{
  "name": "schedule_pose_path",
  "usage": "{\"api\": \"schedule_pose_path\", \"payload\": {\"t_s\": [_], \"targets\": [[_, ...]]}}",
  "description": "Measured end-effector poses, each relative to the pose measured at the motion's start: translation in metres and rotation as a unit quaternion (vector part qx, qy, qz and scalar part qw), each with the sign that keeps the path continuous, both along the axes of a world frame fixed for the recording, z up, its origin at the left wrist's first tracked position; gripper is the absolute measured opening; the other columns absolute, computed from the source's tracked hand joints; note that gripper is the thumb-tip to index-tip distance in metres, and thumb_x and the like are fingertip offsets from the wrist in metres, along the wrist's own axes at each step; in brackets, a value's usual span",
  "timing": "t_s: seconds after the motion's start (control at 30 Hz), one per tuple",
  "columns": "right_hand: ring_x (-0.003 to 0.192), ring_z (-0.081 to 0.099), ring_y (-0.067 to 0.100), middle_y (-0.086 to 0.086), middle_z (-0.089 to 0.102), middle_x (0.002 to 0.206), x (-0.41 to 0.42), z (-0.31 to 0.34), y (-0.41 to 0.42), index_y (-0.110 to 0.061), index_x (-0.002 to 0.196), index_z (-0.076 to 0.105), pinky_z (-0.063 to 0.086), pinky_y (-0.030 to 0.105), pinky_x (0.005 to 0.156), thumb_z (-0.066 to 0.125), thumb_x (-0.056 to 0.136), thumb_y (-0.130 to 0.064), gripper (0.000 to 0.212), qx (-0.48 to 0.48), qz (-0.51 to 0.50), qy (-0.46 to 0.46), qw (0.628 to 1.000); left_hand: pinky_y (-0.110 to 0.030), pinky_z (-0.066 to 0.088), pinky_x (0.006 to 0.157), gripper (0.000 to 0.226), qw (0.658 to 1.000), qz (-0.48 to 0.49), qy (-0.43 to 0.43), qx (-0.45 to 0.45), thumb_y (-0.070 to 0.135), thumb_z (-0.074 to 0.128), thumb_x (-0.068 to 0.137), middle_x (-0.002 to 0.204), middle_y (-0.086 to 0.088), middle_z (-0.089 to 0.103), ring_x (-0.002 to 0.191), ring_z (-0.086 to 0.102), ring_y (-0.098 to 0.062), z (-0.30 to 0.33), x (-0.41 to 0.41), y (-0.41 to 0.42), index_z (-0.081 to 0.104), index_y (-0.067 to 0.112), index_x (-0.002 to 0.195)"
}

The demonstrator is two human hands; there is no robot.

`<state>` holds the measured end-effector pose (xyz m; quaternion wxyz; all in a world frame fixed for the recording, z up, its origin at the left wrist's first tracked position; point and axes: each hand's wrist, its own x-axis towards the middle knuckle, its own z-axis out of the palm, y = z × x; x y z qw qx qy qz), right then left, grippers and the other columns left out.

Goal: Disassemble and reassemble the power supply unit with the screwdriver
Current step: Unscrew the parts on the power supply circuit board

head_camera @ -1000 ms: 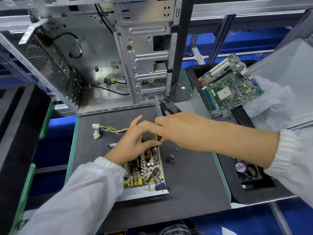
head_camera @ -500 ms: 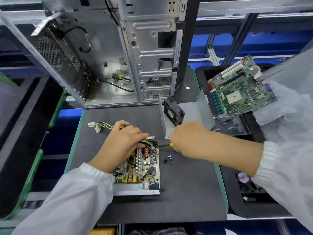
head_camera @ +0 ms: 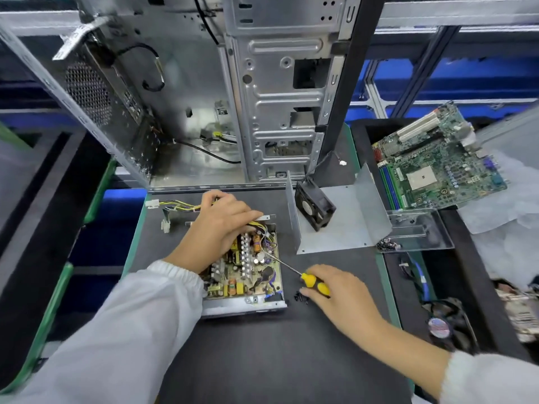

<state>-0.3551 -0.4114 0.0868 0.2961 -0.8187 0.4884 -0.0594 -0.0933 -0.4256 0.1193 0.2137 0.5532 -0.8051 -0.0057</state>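
Two hands are at work over the desk (head_camera: 262, 360), which is covered by a dark mat. Our left hand (head_camera: 217, 228) lies on the far left part of the opened supply (head_camera: 248, 272), fingers curled down over the yellow and black wires (head_camera: 258, 225) at its far edge; we cannot tell for sure whether it pinches them or only presses on them. The supply sits a little left of the desk's middle, its cover off and its board bare, with coils and capacitors showing.

Our right hand (head_camera: 335, 290) grips the screwdriver (head_camera: 313, 282) by its yellow and black handle, just right of the supply. The thin shaft slants up and left, and its tip reaches in among the parts near the supply's far right corner. Some small black screws (head_camera: 302, 298) lie on the mat, touching or just beside our right fingers.

A bundle of leads with white plugs (head_camera: 153, 204) trails from the supply toward the far left. Right of it stands the bent metal cover (head_camera: 344, 223), with a black fan (head_camera: 315, 205) tilted inside it. Beyond both stands an open case (head_camera: 262, 97). To the far right, a green motherboard (head_camera: 437, 161) lies tilted in a black tray (head_camera: 478, 272).
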Motion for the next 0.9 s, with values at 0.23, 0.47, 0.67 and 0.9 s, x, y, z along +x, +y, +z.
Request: {"api": "schedule_pose_path", "payload": {"t_s": [0.23, 0.47, 0.67, 0.9], "targets": [[0.080, 0.054, 0.016, -0.012, 0.048, 0.087, 0.004, -0.023, -0.006, -0.023, 0.094, 0.058, 0.045, 0.032, 0.067, 0.061, 0.089, -0.038, 0.016, -0.008, -0.010, -0.020, 1.000, -0.044, 0.017, 0.109, 0.049, 0.998, 0.041, 0.027, 0.033, 0.038, 0.073, 0.084, 0.119, 0.002, 0.061, 0.114, 0.050, -0.017, 0.008, 0.014, 0.005, 0.063, 0.017, 0.127], [0.070, 0.052, 0.012, -0.005, 0.056, 0.073, 0.003, -0.003, -0.014, -0.019, 0.077, 0.063, 0.042, 0.023, 0.065, 0.071, 0.083, -0.024, 0.012, 0.069, -0.044, -0.125, 0.989, -0.030, 0.032, 0.097, 0.018, 0.968, 0.145, 0.203, -0.016, 0.023, 0.063, 0.091, 0.102, 0.006, 0.063, 0.101, 0.054, -0.008, 0.012, 0.004, 0.049, 0.069, 0.016, 0.107], [0.043, 0.041, 0.009, -0.002, 0.055, 0.057, 0.017, 0.030, -0.011, -0.024, 0.079, 0.064, 0.037, 0.019, 0.043, 0.068, 0.084, -0.028, 0.008, 0.171, -0.042, -0.235, 0.956, -0.023, 0.044, 0.059, 0.006, 0.889, 0.163, 0.421, 0.083, 0.017, 0.067, 0.089, 0.069, 0.000, 0.062, 0.064, 0.053, -0.016, 0.014, -0.009, 0.059, 0.070, 0.014, 0.083], [0.060, 0.051, 0.009, -0.007, 0.061, 0.069, 0.009, 0.010, -0.029, -0.022, 0.077, 0.064, 0.037, 0.016, 0.055, 0.072, 0.082, -0.017, 0.010, 0.084, 0.003, -0.091, 0.992, -0.010, 0.035, 0.058, 0.011, 0.869, 0.147, 0.447, 0.150, 0.010, 0.067, 0.090, 0.065, -0.003, 0.062, 0.056, 0.046, -0.002, 0.012, -0.010, 0.062, 0.069, 0.015, 0.081]]}}
